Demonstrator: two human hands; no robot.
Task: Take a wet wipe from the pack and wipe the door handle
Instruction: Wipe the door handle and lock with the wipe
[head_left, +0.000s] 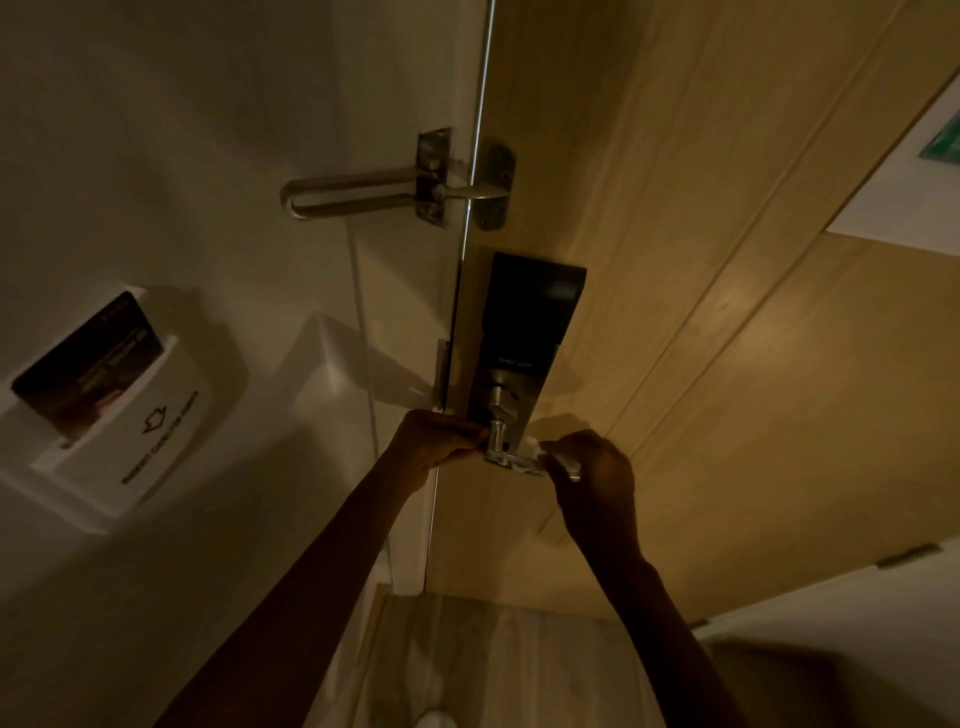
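- Gripping a white wet wipe (551, 459): right hand (597, 480), closed on the door handle (511, 459).
- Left hand (434, 444): closed at the handle's base, 9 o'clock side.
- Black lock plate (524, 332): 12 o'clock.
- Swing-bar latch (363, 192): further up.

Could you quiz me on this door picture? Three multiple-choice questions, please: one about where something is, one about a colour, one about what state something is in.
1. Where is the key card holder?
A. on the wall left of the door
B. on the door above the lock
C. on the floor

2. What colour is the lock panel?
A. white
B. black
C. red

3. What is the right hand doing?
A. hanging free
B. pressing a white wipe on the door handle
C. holding a card

Answers: 1 A, it sits on the pale wall; 2 B, the panel is dark black; 3 B, the wipe shows between the fingers and the handle.
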